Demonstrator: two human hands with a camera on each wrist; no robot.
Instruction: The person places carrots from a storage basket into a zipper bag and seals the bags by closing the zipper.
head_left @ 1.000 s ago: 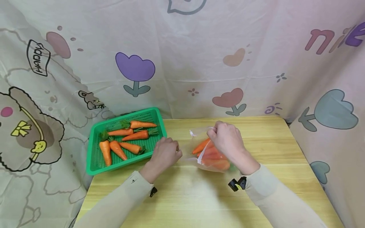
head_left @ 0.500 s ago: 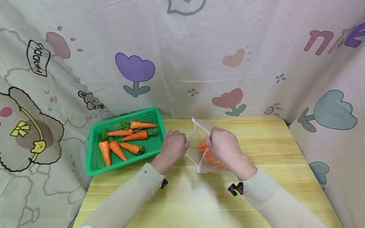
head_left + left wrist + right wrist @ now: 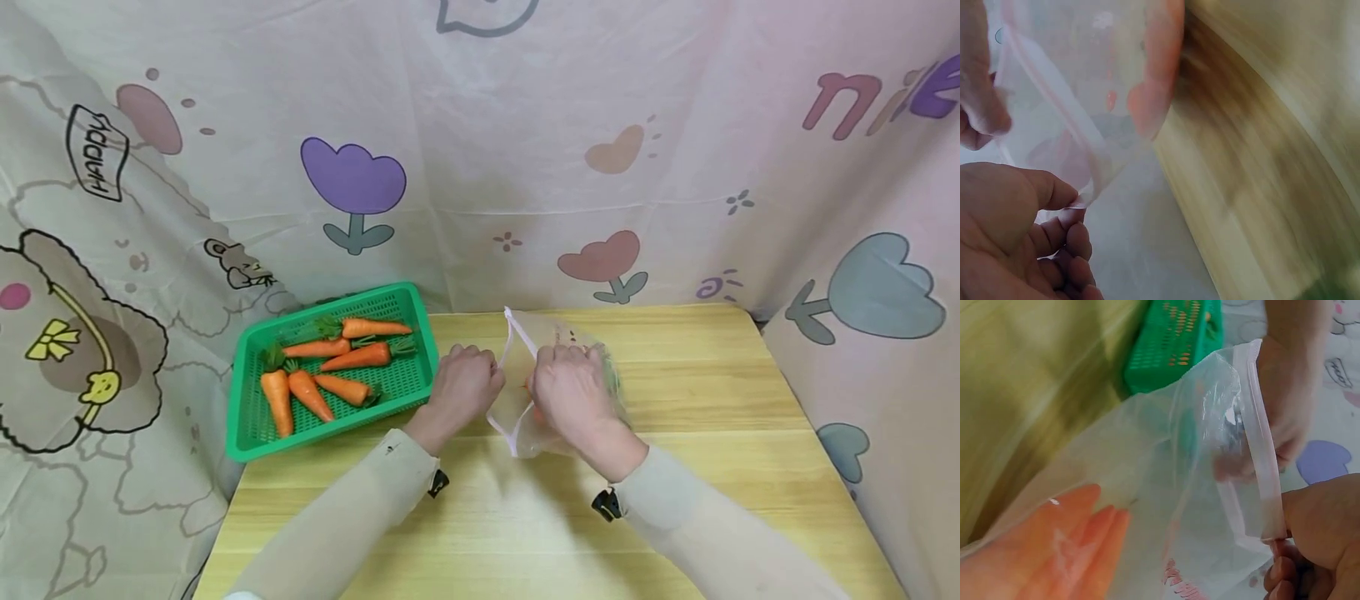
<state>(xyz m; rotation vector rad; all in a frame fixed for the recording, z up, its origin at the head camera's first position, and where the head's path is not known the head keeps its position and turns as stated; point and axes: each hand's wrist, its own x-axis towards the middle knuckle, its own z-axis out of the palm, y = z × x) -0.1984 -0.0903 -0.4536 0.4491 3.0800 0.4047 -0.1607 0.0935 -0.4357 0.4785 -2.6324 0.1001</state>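
Observation:
A clear zip bag (image 3: 551,329) with a white zip edge lies between my hands, its mouth spread wide toward the left. Several carrots (image 3: 1060,550) show through the plastic in the right wrist view; my right hand mostly hides them from the head view. My left hand (image 3: 463,385) pinches one lip of the mouth between thumb and forefinger, as the left wrist view (image 3: 1007,225) confirms. Across from it, my right hand (image 3: 573,392) pinches the opposite lip, its knuckles over the bag.
Left of the bag stands a green perforated basket (image 3: 236,400) holding several carrots (image 3: 277,400) with short green tops. Both rest on a light wooden table (image 3: 480,533). A printed cloth (image 3: 480,150) hangs behind and at both sides.
My left hand has moved right and up from beside the basket to the bag's mouth and taken hold of its lip. The mouth has spread; my right hand has shifted slightly left and down.

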